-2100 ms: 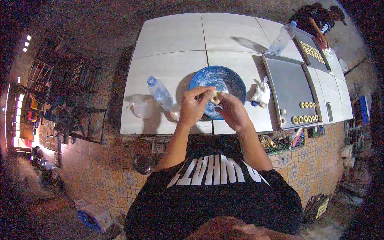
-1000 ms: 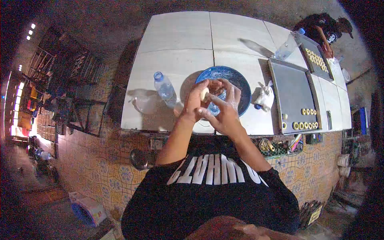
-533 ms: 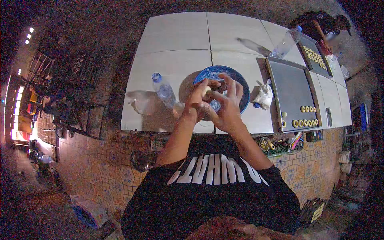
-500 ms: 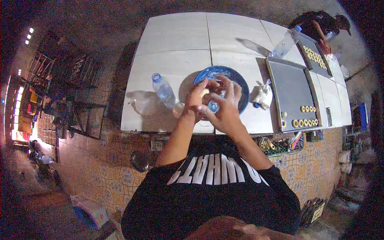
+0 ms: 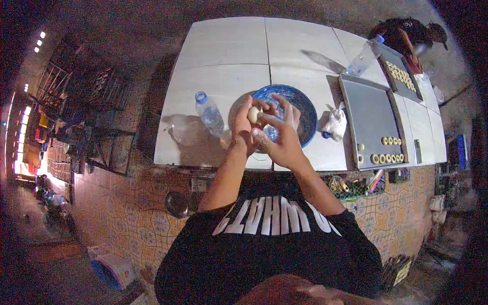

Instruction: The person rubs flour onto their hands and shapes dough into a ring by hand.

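Tiled table: its pale top is carrying the blue bowl and stretching well away from it to the left, right and far side.
Second person: is bending at the table's edge, far beyond the bowl and to its right; dimness and blur are making that person's hands hard to read.
Near tray: is lying to the right of the bowl, dark inside, with pale dough rings lining up at its near end.
Far tray: is sitting farther out than the near tray from the bowl, bearing rows of rings too small for me to count.
Clear bottle: is standing to the left of the bowl, apart from it.
White bundle: is lying between the bowl and the near tray; its folds are hiding what is inside.
Left hand: is cupping and holding the dough piece by the bowl's left side.
Right hand: is hanging over the bowl, fingers spreading; whether their tips are touching the dough, I cannot tell.
Dough piece: is looking creamy, smooth and oval; the left hand is hiding its back, and it is resting against that palm, near the bowl's left rim.
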Available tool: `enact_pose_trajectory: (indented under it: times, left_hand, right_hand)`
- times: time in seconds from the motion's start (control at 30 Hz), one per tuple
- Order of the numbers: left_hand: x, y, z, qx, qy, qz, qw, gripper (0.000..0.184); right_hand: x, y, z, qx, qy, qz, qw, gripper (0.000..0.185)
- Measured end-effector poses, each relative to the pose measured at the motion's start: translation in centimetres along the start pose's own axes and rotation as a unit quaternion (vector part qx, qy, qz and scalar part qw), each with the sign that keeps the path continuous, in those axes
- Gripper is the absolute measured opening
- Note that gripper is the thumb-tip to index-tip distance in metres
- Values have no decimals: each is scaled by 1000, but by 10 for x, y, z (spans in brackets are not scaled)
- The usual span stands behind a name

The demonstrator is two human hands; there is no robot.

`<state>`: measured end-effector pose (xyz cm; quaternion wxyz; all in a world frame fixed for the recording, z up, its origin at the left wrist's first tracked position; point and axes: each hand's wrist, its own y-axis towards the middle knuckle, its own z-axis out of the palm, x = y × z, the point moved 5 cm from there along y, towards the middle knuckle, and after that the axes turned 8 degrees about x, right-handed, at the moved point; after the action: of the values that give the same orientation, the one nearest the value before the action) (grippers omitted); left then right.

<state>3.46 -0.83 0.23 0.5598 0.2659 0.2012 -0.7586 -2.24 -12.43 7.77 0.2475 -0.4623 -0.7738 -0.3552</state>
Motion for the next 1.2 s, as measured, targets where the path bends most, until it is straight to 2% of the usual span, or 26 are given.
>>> enact_pose_trajectory:
  times: [0.03,0.07,0.2,0.3,0.33,0.43,0.47,0.57,0.6,0.7,0.73,0.83,0.97,1.0,1.1,1.13,1.2]
  left_hand:
    - [-7,-3,11,-18,-3,6,1000,48]
    - [-17,-13,22,-52,61,47,996,46]
    - [-10,-2,-1,-21,74,25,997,43]
    - [-14,-8,12,-37,57,29,997,44]
    - [-15,-12,22,-37,21,44,998,43]
    - [-14,-7,8,2,27,19,999,39]
    - [-17,-5,4,-3,87,39,995,36]
    - [-18,-15,20,-70,53,10,996,36]
    - [-23,-18,26,-76,65,26,995,34]
    - [-23,-13,13,-28,100,61,993,31]
    - [-20,-12,14,-6,46,55,997,29]
    - [-22,-18,24,-62,63,29,996,29]
    - [-19,-8,4,28,37,77,996,28]
    - [-24,-10,10,35,53,88,994,28]
    - [-26,-17,21,-26,59,72,995,29]
    - [-24,-11,14,8,48,112,992,29]
    - [-28,-8,6,38,38,114,992,29]
  right_hand:
    - [-1,2,0,-13,17,2,1000,45]
    - [4,3,-2,6,-16,12,1000,44]
    - [7,1,3,51,-17,-13,998,42]
    - [6,6,0,-8,9,-4,1000,42]
    - [8,4,-2,2,-25,11,1000,43]
    - [16,1,-2,37,-51,-23,998,43]
    - [16,0,-2,34,-35,-21,999,40]
    - [10,2,-3,-12,-34,-21,999,40]
    - [8,1,0,-18,-44,-22,999,44]
    - [13,-3,1,33,-46,-35,998,50]
    - [12,-2,-2,24,-14,-31,999,51]
    - [11,0,-2,-30,-44,-10,999,50]
    - [18,-2,-4,10,-52,-48,997,51]
    - [13,0,-2,-5,-15,-54,998,51]
    - [15,2,-1,-23,-44,-32,998,51]
    - [17,1,-1,2,-38,-37,999,51]
    - [18,-2,-1,18,-18,-61,998,52]
